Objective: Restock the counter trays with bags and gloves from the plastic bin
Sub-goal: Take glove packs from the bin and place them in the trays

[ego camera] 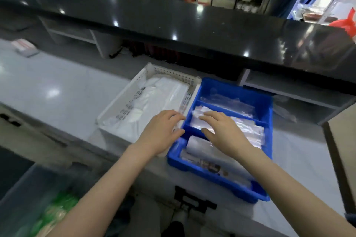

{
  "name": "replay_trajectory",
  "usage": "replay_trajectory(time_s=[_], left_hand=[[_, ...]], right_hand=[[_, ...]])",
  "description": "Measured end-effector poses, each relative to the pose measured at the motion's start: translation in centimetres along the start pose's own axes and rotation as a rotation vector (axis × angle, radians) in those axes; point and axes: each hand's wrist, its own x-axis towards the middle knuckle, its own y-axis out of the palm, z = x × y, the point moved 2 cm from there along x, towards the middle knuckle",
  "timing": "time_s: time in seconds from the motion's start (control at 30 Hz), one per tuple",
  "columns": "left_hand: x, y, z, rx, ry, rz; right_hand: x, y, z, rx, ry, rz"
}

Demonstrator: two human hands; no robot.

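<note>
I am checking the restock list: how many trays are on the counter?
2: a white perforated tray on the left and a blue divided tray directly to its right. I see no others.

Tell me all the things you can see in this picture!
white basket: one, white with holes in its walls, on the counter, left of the blue tray
white bags: a folded stack, white, inside the white basket
blue tray: one, blue, three compartments, on the counter
clear packets: too many to count, see-through and shiny, in all three compartments
grey counter: one, pale grey, under both trays
black shelf: one, glossy black, above and behind the trays
green things: too blurred to count, green, bottom left
left hand: one, fingers relaxed, where the basket meets the tray
right hand: one, fingers spread, over the middle compartment
</note>
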Motion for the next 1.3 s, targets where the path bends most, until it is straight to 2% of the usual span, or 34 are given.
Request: replay_trajectory(time_s=[0.1,0.23,0.43,0.57,0.77,0.93,1.17,1.3], left_hand=[[-8.4,-2.5,2.9,-0.049,-0.218,-0.167],[-21.4,-3.6,7.2,0.006,-0.505,-0.276],[-37.8,-1.4,12.5,-0.050,-1.009,-0.182],[-44.9,0.4,15.7,-0.156,-1.233,-0.176],[-50.7,3.7,23.8,-0.266,-1.376,-0.086],[-52.1,7.7,31.9,-0.306,-1.415,-0.047],[-52.5,15.3,41.1,-0.247,-1.446,-0.008],[-52.6,19.1,44.4,-0.198,-1.415,0.108]], right_hand=[[1.1,1.2,7.9,0.113,-0.233,-0.016],[2.0,4.4,18.9,0.146,-0.566,0.078],[2.1,12.4,30.8,0.032,-0.863,0.286],[2.4,18.9,36.3,-0.006,-0.910,0.443],[4.0,30.2,42.5,-0.092,-0.864,0.683],[5.2,40.5,45.9,-0.172,-0.855,0.796],[5.8,53.4,47.5,-0.252,-0.853,0.851],[5.9,58.9,48.1,-0.240,-0.884,0.889]])
